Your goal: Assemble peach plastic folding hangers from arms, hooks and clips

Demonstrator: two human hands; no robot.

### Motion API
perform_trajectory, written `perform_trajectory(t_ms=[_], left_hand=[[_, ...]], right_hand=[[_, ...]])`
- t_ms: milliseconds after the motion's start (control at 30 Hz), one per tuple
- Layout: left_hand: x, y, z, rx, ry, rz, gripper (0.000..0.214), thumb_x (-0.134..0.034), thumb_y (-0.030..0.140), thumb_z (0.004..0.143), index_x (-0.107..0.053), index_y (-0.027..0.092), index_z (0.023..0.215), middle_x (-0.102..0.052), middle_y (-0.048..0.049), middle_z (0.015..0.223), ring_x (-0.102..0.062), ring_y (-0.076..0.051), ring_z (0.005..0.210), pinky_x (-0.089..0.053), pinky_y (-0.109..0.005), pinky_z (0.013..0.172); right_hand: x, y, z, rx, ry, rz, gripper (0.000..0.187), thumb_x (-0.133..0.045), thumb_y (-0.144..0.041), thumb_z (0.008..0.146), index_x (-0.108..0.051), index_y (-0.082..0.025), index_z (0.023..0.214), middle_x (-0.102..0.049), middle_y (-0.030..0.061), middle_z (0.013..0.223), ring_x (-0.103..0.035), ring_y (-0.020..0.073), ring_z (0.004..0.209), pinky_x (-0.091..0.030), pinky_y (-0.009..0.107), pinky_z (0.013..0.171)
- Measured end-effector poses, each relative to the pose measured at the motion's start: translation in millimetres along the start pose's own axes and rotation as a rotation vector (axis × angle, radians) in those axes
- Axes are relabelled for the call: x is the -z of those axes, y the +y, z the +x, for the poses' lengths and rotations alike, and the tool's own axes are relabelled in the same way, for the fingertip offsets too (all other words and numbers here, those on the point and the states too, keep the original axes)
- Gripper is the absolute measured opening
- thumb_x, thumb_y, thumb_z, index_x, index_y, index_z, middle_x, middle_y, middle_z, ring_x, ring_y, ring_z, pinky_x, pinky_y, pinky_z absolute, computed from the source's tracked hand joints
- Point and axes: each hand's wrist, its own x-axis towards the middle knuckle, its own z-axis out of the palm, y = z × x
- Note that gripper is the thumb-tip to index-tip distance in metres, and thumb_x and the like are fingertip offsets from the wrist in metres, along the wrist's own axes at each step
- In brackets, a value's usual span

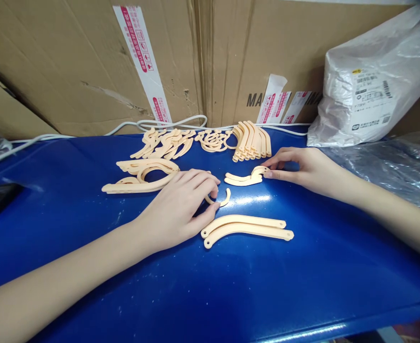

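Blue worktop fills the near side, and on it, nearest of the loose parts, lie two long curved strips, side by side with their holed ends to the left. Just beyond their left ends is a small hook, partly covered by the left hand. That hand's fingers are bent over the hook, thumb and fingertips close to it; whether they pinch it I cannot tell. Its thumb is right beside the strips, so a careless sweep could probably knock them out of line.

To the right and farther off, the right hand is closed, thumb and fingertips, on the right end of two short wavy pieces. Held only at that end, the pair could swing or slide apart if the pinch is uneven. A stack of curved strips stands just beyond those fingers; a knuckle brushing it might topple it.

On the left, the larger flat shapes lie next to the left hand's knuckles and could be nudged. At the far side, a loose white cable might drag the small parts if pulled.
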Motion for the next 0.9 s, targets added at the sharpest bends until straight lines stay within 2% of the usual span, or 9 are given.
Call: perform_trajectory(t_ms=[300, 433, 633, 900], left_hand=[[0.6, -0.8, 0.6, -0.014, -0.006, -0.009, 0.012, -0.045, 0.029, 0.092, -0.051, 0.019, 0.088, -0.061, -0.0082, 0.116, -0.051, -0.025, 0.114, -0.040, -0.040, 0.092], [-0.2, -0.3, 1.7, -0.043, -0.014, 0.038, 0.017, -0.041, 0.027, 0.097, -0.055, 0.019, 0.092, -0.063, -0.0078, 0.117, -0.051, -0.026, 0.120, -0.039, -0.042, 0.097], [-7.4, -1.2, 3.9, -0.029, 0.008, 0.122, 0.015, -0.045, 0.025, 0.097, -0.056, 0.017, 0.089, -0.064, -0.0105, 0.117, -0.050, -0.028, 0.123, -0.041, -0.042, 0.097], [-11.0, -0.7, 2.4, -0.069, 0.143, 0.103, 0.012, -0.042, 0.020, 0.098, -0.047, 0.016, 0.089, -0.063, -0.0094, 0.109, -0.055, -0.023, 0.108, -0.044, -0.036, 0.087]], right_hand=[[1.8, -3.9, -0.6, 0.040, 0.020, -0.071, 0.038, -0.053, -0.055, 0.087, -0.073, -0.025, 0.101, -0.071, 0.0061, 0.099, -0.063, 0.0247, 0.090, -0.044, 0.039, 0.080], [3.9, -9.6, -2.4, 0.085, 0.065, -0.119, 0.036, -0.050, -0.051, 0.090, -0.072, -0.023, 0.097, -0.070, 0.0067, 0.099, -0.062, 0.0239, 0.089, -0.044, 0.038, 0.078], [4.6, -14.5, -4.8, 0.144, 0.097, -0.196, 0.033, -0.049, -0.048, 0.091, -0.070, -0.023, 0.099, -0.070, 0.0074, 0.095, -0.061, 0.0247, 0.088, -0.043, 0.038, 0.075], [1.2, -18.7, -7.9, 0.218, 0.150, -0.272, 0.027, -0.049, -0.043, 0.093, -0.068, -0.024, 0.098, -0.068, 0.0064, 0.098, -0.059, 0.0241, 0.090, -0.040, 0.040, 0.078]])
